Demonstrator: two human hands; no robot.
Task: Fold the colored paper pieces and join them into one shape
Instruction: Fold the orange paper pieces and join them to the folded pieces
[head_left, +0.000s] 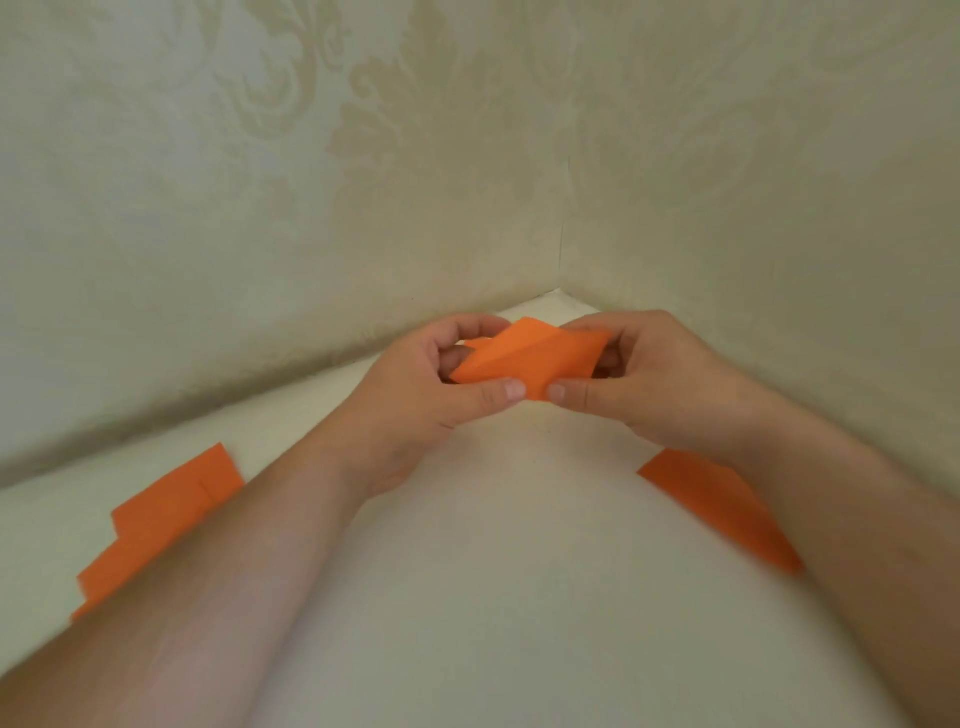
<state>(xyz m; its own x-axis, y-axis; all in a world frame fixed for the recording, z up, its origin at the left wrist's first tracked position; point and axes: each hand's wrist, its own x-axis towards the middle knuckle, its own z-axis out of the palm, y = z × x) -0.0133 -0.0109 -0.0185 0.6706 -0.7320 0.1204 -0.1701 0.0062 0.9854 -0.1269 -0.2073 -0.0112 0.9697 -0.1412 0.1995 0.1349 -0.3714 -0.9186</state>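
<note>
Got the folded orange paper piece (524, 361) pinched in both grips — left hand (431, 395), right hand (654, 384) — above the white counter (493, 571).

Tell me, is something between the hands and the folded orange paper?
No. The left hand and right hand both pinch the folded orange paper directly, above the table.

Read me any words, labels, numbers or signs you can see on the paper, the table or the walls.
None: no text can be read anywhere.
The folded orange paper, held by the left hand and the right hand, is plain.
The orange pieces on the table are plain.
The wallpaper shows only an ornamental pattern.
</note>
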